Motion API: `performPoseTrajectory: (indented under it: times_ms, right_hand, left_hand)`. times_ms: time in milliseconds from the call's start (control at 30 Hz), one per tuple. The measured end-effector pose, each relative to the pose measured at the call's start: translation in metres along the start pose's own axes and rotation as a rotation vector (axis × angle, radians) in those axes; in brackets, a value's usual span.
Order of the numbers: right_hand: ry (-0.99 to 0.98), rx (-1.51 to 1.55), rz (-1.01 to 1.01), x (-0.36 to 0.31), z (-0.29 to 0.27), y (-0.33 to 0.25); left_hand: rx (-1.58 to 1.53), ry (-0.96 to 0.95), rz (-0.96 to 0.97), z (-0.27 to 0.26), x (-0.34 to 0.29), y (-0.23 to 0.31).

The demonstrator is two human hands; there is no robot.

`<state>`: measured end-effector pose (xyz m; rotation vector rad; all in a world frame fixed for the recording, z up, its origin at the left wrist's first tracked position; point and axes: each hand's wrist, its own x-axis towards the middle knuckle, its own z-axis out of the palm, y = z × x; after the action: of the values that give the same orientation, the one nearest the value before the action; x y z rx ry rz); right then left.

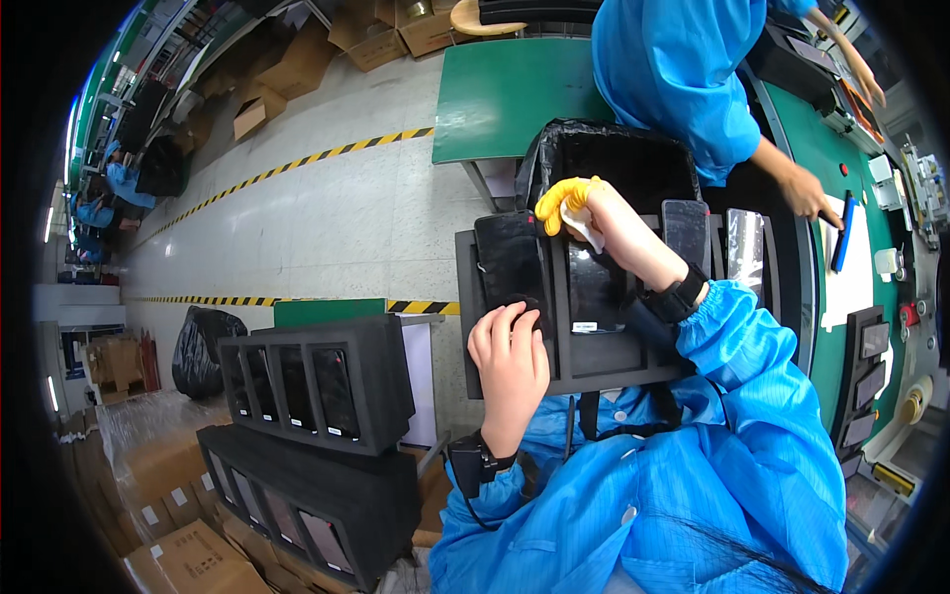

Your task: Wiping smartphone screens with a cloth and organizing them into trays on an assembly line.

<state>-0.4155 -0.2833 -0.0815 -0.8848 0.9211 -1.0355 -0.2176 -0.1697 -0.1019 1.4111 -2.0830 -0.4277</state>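
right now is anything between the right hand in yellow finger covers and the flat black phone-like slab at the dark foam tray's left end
Nothing visible blocks it: the right hand, holding a crumpled white cloth, is at the upper right corner of the black slab; the left hand lies over its lower end.

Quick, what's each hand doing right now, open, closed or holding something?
Left hand: fingers over the near end of a black device; whether it grips can't be told.
Right hand: closed, holding a white wipe.
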Motion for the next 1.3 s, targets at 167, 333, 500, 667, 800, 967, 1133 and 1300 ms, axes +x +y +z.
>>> performPoseTrajectory:
  times_ms: [167,333,500,667,800,967,1133,1300]
  right_hand:
    - [0.36,-1.424,-0.29,0.019,0.025,0.014]
    - [0.323,-1.747,-0.38,0.022,0.031,0.037]
    - [0.199,-1.68,-0.522,0.009,0.05,0.039]
    - [-0.523,-1.072,-0.698,-0.093,0.083,-0.023]
    - [-0.068,-0.907,-0.362,-0.095,0.041,-0.048]
    - [0.374,-1.333,-0.19,-0.045,-0.041,-0.024]
    - [0.45,-1.518,-0.224,-0.039,-0.056,0.0]
    - [0.432,-1.576,-0.133,-0.046,-0.054,0.011]
  left_hand:
    - [0.102,-0.047,0.013,-0.004,-0.013,-0.007]
    - [0.226,-0.106,-0.088,0.007,-0.038,0.002]
    - [0.247,-0.041,-0.039,0.008,-0.04,-0.003]
    - [0.003,0.561,0.264,0.009,-0.076,-0.013]
    - [-0.012,0.503,0.458,-0.005,-0.071,0.031]
    - [0.055,-0.044,0.3,0.031,-0.015,0.067]
    - [0.023,-0.203,0.241,0.063,-0.009,0.049]
    - [0.024,-0.231,0.229,0.065,-0.01,0.048]
